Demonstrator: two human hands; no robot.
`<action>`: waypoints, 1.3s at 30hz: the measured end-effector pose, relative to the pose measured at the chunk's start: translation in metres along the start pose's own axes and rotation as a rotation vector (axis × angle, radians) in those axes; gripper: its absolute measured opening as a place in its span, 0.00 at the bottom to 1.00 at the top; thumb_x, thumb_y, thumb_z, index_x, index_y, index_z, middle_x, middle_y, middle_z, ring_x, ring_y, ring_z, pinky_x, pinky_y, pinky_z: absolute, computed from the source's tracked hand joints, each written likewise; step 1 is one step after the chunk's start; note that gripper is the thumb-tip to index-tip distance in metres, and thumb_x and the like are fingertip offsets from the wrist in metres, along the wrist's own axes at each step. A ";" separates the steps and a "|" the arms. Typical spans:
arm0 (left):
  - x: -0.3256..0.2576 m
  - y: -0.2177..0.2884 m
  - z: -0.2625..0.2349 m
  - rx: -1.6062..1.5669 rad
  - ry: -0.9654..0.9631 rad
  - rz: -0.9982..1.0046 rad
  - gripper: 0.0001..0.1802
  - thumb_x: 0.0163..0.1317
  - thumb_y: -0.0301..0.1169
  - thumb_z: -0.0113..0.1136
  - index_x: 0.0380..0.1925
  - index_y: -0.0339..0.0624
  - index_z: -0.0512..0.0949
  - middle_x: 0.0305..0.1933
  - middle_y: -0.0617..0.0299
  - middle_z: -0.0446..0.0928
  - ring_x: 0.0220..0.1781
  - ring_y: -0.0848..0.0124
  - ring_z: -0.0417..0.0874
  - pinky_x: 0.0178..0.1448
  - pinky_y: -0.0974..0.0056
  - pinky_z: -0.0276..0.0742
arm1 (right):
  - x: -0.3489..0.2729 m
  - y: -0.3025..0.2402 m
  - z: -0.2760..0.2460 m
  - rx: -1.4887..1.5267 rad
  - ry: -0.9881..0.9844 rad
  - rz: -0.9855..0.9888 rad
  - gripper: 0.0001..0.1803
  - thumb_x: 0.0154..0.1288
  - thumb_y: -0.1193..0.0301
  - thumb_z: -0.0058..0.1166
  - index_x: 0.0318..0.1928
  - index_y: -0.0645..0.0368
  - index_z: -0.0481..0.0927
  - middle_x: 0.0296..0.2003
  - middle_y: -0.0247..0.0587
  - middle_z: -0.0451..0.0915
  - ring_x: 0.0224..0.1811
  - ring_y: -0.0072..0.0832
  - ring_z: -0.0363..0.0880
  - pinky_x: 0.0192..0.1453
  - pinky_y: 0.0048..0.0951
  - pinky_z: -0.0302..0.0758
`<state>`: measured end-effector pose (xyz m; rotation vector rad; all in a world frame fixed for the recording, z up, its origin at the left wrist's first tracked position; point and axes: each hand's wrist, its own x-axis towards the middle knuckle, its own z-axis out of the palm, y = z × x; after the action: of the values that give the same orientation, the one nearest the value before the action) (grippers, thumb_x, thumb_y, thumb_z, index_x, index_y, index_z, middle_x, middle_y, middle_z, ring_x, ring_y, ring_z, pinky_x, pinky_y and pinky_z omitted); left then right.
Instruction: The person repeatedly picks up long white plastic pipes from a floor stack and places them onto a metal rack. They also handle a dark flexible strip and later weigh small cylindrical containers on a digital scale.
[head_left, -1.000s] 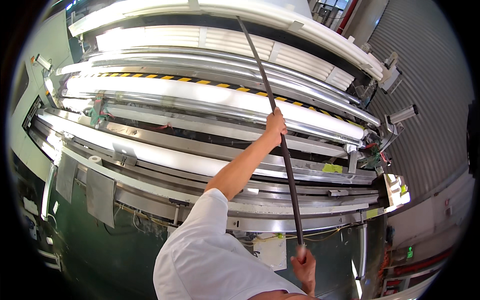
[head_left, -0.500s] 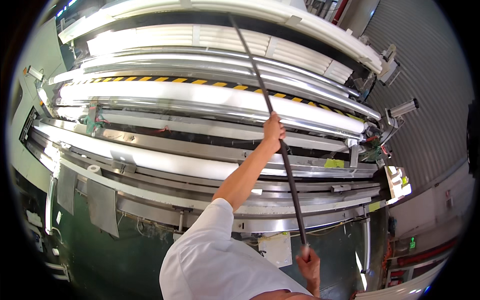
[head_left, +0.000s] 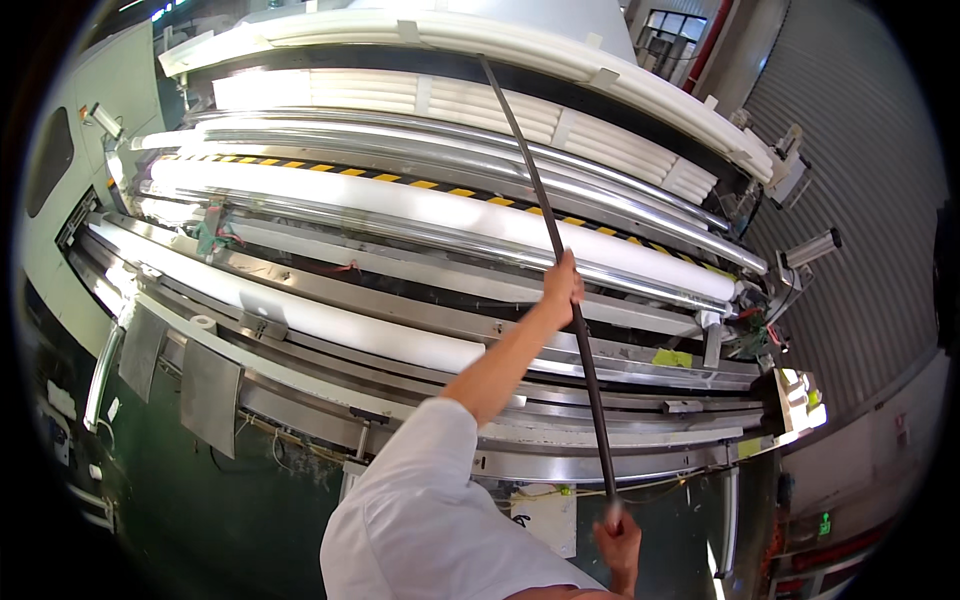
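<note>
A long dark pole slants across the head view, from the far side of a roller machine down to my body. Around its middle, my left hand is closed, the arm stretched out over the machine. My right hand grips the near end, low and right of my white sleeve. The far tip reaches the black gap below the padded white far edge. Beneath the pole lie a white roll and shiny metal rollers.
Nearer me is a second white roll among metal rails. A black-and-yellow striped strip runs behind the first roll. Grey flaps hang at the front left. A machine cabinet stands left, a ribbed shutter wall right.
My view has shifted, so the machine sits lower in the picture. The pole's far tip appears slightly lower and further right. Both hands keep their grip.
</note>
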<state>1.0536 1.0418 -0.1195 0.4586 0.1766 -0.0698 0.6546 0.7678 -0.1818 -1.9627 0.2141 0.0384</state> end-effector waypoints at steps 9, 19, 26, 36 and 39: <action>-0.188 -0.085 -0.095 -0.020 0.278 0.075 0.22 0.65 0.46 0.56 0.18 0.54 0.59 0.12 0.74 0.51 0.11 0.79 0.53 0.14 0.70 0.47 | -0.022 0.199 -0.085 -0.689 0.023 0.209 0.14 0.45 0.66 0.62 0.19 0.65 0.75 0.12 0.41 0.69 0.19 0.17 0.67 0.23 0.35 0.66; -0.417 -0.015 -0.237 0.510 1.074 0.652 0.12 0.67 0.36 0.53 0.38 0.39 0.66 0.30 0.59 0.71 0.25 0.75 0.70 0.30 0.66 0.70 | 0.033 0.153 0.039 -0.331 -1.002 -0.243 0.14 0.53 0.66 0.65 0.26 0.65 0.79 0.16 0.33 0.73 0.21 0.20 0.69 0.29 0.28 0.69; -0.626 -0.154 -0.251 0.420 1.090 0.694 0.22 0.68 0.37 0.51 0.58 0.37 0.69 0.43 0.57 0.79 0.38 0.73 0.80 0.42 0.68 0.77 | -0.074 0.042 0.245 -0.057 -1.417 -0.010 0.08 0.55 0.70 0.61 0.28 0.56 0.74 0.16 0.27 0.68 0.12 0.16 0.62 0.15 0.21 0.58; -0.946 -0.652 -0.271 -0.069 2.128 0.209 0.12 0.57 0.28 0.48 0.16 0.45 0.73 0.12 0.62 0.67 0.14 0.68 0.73 0.12 0.64 0.62 | -0.144 0.102 0.338 -0.024 -1.438 0.072 0.09 0.58 0.71 0.59 0.34 0.55 0.71 0.21 0.32 0.72 0.15 0.22 0.69 0.16 0.25 0.68; -0.935 -0.785 -0.254 -1.116 2.058 0.912 0.10 0.56 0.31 0.49 0.19 0.44 0.74 0.15 0.59 0.68 0.17 0.65 0.74 0.16 0.61 0.64 | -0.159 0.142 0.296 0.159 -1.349 0.203 0.07 0.60 0.70 0.58 0.32 0.55 0.72 0.19 0.33 0.72 0.15 0.25 0.71 0.16 0.26 0.69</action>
<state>0.0124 0.4789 -0.5112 -0.7348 1.8697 1.3995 0.4963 1.0064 -0.4067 -1.3829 -0.4616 1.3638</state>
